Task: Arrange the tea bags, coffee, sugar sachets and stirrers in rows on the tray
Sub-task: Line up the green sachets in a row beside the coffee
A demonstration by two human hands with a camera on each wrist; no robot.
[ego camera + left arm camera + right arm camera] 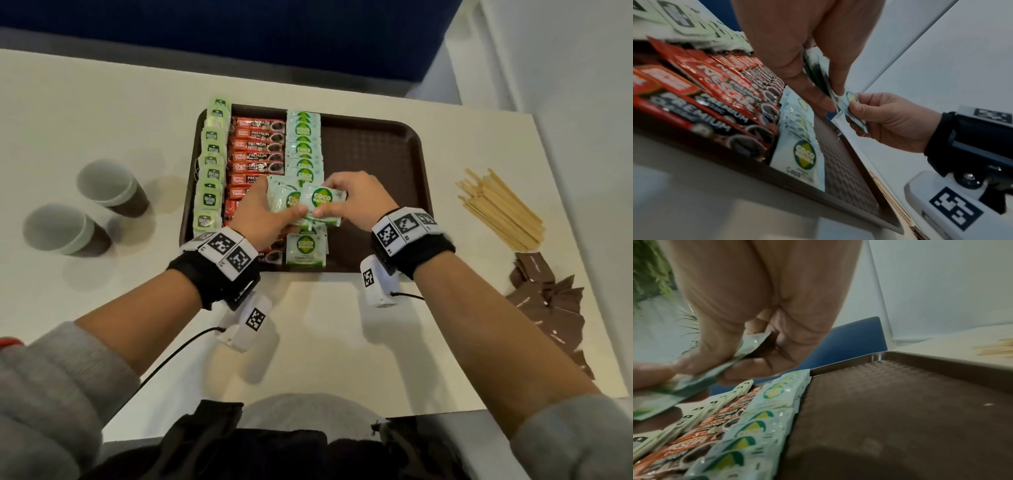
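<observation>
While rows lay on the tray, sugar sachets were pinched by the left hand and the right hand.

"COCO" reads in white on the green-and-yellow badge of the pale sugar sachets pinched between both hands; the word under it is too blurred to make out. One sugar sachet lying alone at the tray's near edge shows "COCO" again, with "Coco" starting the line below. On the red coffee sticks, second row from the tray's left edge, "PREMIUM" repeats stick after stick, and the left wrist view catches "NESCAFE" in white above it. The green tea bags along the left edge carry a dark label, apparently "McCoy"; that one is blurry.
</observation>
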